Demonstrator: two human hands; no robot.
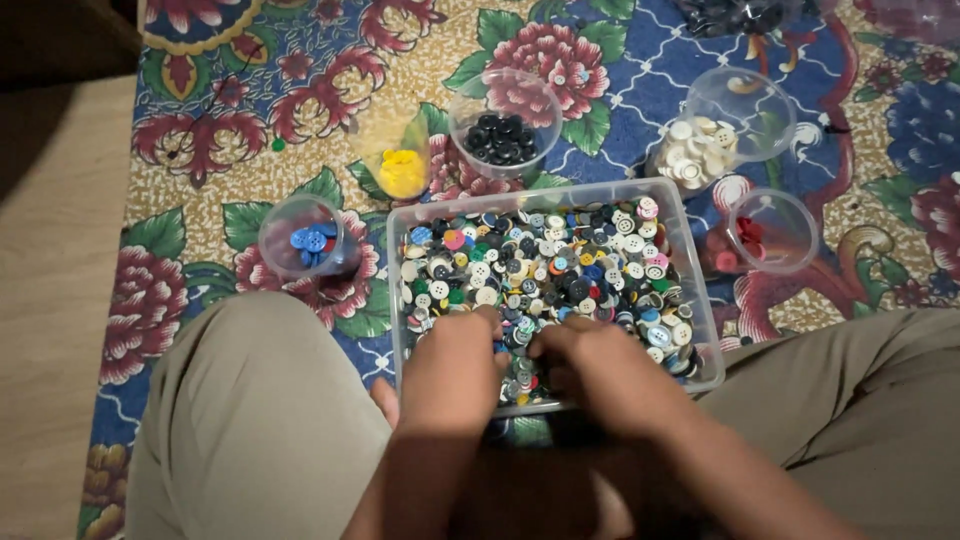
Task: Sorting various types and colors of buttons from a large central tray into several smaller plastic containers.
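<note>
Floral floor mat (250,110) spread under everything | clear tub (700,300) of mixed buttons (550,265) at frame centre | left hand (455,355), right hand (595,365) curled among buttons, grip hidden | sorted cups ringed above within reach

Glossy plastic buttons (545,265) fill a clear smooth plastic tub (690,245) on a matt printed cloth (230,110) beside a wooden floor (50,250).

Looks like someone's home, sitting on the floor: a flowery patterned rug (300,90) spread over plain wood-look flooring (50,300) at 9 o'clock, with a plastic tub (697,262) of mixed buttons and little cups (505,125) at 12.
</note>
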